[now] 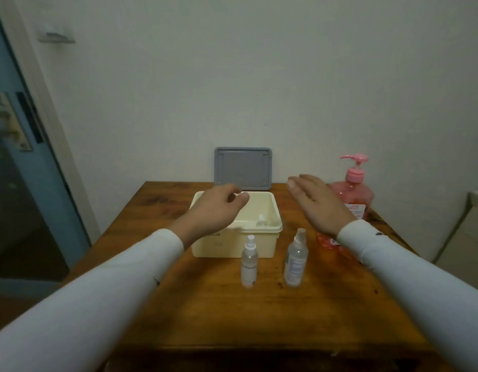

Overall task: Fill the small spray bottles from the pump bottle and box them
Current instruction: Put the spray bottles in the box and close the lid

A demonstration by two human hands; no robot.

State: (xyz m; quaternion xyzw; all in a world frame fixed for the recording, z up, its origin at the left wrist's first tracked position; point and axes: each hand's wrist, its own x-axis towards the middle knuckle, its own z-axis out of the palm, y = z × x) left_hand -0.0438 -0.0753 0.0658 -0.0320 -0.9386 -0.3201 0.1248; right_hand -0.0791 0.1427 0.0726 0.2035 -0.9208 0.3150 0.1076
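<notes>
A cream plastic box [270, 238] stands open in the middle of the wooden table [259, 312]. One small spray bottle [261, 220] lies inside it. Two more clear spray bottles stand upright in front of the box, one [249, 263] to the left and one [295, 260] to the right. The pink pump bottle [352, 187] stands at the back right. My left hand [217, 208] hovers over the box's left side, fingers loosely curled, holding nothing. My right hand [317, 201] is flat and spread, in the air between the box and the pump bottle.
The grey box lid [243, 167] leans upright against the wall behind the box. An orange-red packet [327, 240] lies on the table, partly hidden by my right wrist. A door is at the left, and a white cabinet [471, 232] at the far right.
</notes>
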